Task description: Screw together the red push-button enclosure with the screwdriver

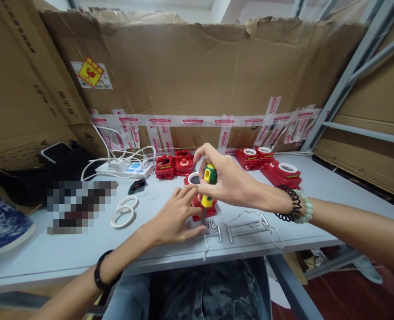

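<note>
My right hand [219, 175] is closed on a screwdriver [210, 175] with a yellow and green handle. The shaft points down, its tip at the front of a red housing [211, 210], close to a small pile of screws [212, 228]. Curled at the left side of this housing is my left hand [180, 215], thumb low beside the screws and fingers near the screwdriver; part of the housing is hidden behind both hands. A white ring [194, 178] sits on red material just behind the fingers.
More red housings [182, 162] stand behind my hands, and others with white rings [282, 174] at the right. Loose white rings [122, 216] and a power strip [130, 169] lie left. Metal rods with white cord [248, 229] lie near the front edge. Cardboard [197, 75] walls the back.
</note>
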Demonstrator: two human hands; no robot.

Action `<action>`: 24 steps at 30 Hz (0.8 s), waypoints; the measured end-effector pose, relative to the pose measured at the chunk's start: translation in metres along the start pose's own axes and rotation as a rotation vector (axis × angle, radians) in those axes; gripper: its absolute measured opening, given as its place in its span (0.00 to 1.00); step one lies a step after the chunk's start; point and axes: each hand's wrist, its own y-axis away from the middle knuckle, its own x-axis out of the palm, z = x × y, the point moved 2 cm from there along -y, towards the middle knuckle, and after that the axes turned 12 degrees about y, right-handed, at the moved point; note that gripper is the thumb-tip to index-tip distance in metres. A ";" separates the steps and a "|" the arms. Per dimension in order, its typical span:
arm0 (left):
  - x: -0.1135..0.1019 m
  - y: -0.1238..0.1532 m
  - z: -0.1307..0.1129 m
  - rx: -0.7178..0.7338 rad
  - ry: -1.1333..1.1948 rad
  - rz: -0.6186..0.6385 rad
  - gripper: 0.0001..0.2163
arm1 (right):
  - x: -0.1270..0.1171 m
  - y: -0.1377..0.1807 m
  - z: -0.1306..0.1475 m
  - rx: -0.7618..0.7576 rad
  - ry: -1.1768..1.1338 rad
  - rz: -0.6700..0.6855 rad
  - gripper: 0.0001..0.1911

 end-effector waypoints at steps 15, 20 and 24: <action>-0.028 -0.019 0.030 -0.133 0.108 -0.238 0.25 | -0.042 0.009 -0.035 0.105 -0.236 -0.535 0.16; -0.017 -0.033 0.061 -0.270 0.270 -0.146 0.27 | -0.013 0.002 -0.076 0.277 -0.392 -0.422 0.11; -0.019 -0.033 0.065 -0.219 0.352 -0.221 0.22 | 0.003 0.001 -0.093 0.393 -0.489 -0.337 0.09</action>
